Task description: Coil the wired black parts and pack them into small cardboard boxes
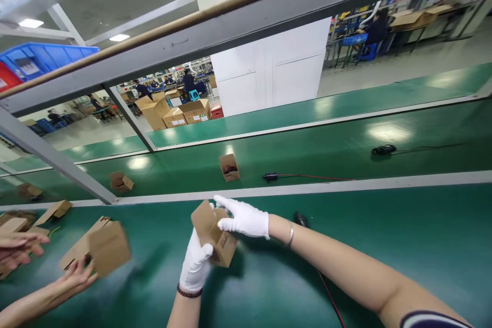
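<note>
A small open cardboard box (225,250) is tilted above the green work surface, its tall flap raised. My left hand (195,264), in a white glove, grips it from the left and below, thumb on the near side. At the box's upper right edge, my gloved right hand (245,218) has its thumb and fingers closed around the cardboard rim; some fingertips are hidden behind it. Under my right forearm lies a black plug-like part (301,219) with a red and black cord running toward the front.
A co-worker's hands (79,274) handle another cardboard box (109,248) at the left. Beyond the pale rail, the green belt (330,148) carries a filled small box (229,168), a black corded part (271,177) and another black part (383,150). A metal frame crosses overhead.
</note>
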Available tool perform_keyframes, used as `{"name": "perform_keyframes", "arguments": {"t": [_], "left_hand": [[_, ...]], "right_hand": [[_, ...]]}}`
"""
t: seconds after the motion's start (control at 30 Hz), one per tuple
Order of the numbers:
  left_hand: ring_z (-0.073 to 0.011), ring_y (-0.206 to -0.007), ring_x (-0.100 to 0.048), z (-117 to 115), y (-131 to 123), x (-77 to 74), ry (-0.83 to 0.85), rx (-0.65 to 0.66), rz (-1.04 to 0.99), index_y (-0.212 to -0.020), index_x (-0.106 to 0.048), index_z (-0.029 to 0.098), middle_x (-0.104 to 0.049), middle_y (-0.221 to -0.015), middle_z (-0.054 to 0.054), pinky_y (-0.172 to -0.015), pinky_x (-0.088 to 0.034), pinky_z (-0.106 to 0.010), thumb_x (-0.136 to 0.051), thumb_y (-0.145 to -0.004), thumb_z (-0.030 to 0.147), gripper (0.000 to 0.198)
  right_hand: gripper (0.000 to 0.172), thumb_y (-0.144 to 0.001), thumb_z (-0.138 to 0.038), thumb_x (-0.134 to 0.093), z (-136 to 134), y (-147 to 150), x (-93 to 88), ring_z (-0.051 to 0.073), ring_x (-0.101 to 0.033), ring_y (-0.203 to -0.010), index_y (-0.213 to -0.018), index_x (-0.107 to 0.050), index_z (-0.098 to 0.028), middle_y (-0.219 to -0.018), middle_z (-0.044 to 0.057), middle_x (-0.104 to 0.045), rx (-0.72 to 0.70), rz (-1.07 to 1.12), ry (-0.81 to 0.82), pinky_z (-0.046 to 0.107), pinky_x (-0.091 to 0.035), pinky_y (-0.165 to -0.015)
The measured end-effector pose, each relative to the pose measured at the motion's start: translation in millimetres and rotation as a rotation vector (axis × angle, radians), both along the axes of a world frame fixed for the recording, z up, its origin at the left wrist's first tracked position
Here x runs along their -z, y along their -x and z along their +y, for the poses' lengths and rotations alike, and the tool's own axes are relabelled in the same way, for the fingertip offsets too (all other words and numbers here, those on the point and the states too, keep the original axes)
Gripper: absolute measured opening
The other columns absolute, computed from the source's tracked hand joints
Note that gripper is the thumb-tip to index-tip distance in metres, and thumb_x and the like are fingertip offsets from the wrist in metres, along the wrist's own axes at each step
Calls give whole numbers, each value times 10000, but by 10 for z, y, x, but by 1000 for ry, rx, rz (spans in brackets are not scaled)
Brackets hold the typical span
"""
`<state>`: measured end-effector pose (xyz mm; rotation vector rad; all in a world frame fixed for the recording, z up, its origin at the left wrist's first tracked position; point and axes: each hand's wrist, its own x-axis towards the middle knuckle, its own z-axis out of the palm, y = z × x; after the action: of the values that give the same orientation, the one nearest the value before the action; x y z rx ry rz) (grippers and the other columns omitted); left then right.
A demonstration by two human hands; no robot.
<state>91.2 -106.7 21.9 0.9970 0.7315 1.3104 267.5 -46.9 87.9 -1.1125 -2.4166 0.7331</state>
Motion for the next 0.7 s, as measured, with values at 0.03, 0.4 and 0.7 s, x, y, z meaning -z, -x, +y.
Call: {"name": "perform_keyframes", "arguments": {"t": [0.03,0.4,0.7], "left_hand": [[-188,-1210,-511,39,-75,-8,6,29,-2,-1338,-284,214,-441,-1364,-101,-995,-524,-261,-684,-563,596,953],[-181,-1398,-297,295,-654,204,-34,-16,628,-1426,73,273,-229,-1490,-65,-1247,-236,-412,-606,-688,403,1011],[-219,-1449,-169,69,-484,328,-51,-317,532,-1405,127,335,-115,-1521,-49,-1254,-181,-492,-515,-697,596,990]], "right_hand": [[737,-830,-539,-522,-91,-43,15,194,-516,-1128,-1441,-286,-199,-1336,65,-468,23,96,97,313,-428,-926],[740,-795,-576,-518,-221,-670,191,282,-486,-1151,-1380,-394,-142,-1297,135,-487,456,-70,-103,389,-385,-946],[507,-864,-244,-399,526,-2903,-454,322,-474,-1113,-1342,-413,-78,-1253,190,-476,1263,-441,-141,423,-382,-877]]}}
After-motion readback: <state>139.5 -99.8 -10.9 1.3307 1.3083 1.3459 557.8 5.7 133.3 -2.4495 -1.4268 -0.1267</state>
